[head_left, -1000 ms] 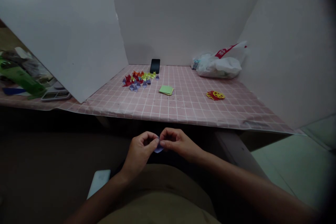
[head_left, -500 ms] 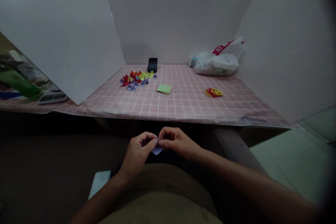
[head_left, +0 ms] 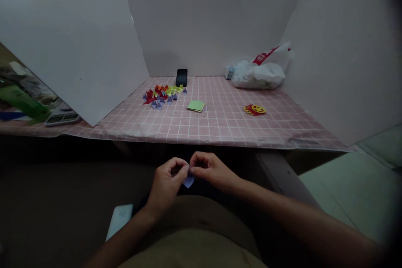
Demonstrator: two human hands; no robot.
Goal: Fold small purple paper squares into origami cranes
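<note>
Below the table's front edge, over my lap, my left hand [head_left: 167, 183] and my right hand [head_left: 210, 170] meet fingertip to fingertip. Both pinch a small purple folded paper piece [head_left: 189, 181], whose pointed lower end hangs out under the fingers. On the pink checked tablecloth [head_left: 220, 127] lies a cluster of small folded paper pieces [head_left: 161, 93] in red, orange, yellow-green and purple. A small stack of green paper squares [head_left: 196, 106] rests to the right of that cluster.
A black phone [head_left: 181, 77] leans at the back wall. A white plastic bag [head_left: 258, 75] sits back right, a red-and-yellow paper cutout [head_left: 255, 110] in front of it. White boards wall three sides. A calculator [head_left: 61, 118] and green packaging [head_left: 21, 100] lie left. A pale flat object [head_left: 119, 220] rests by my left forearm.
Both hands stay together on the purple paper with only slight finger shifts. The view has tilted a little, moving the table up and left in the picture.
</note>
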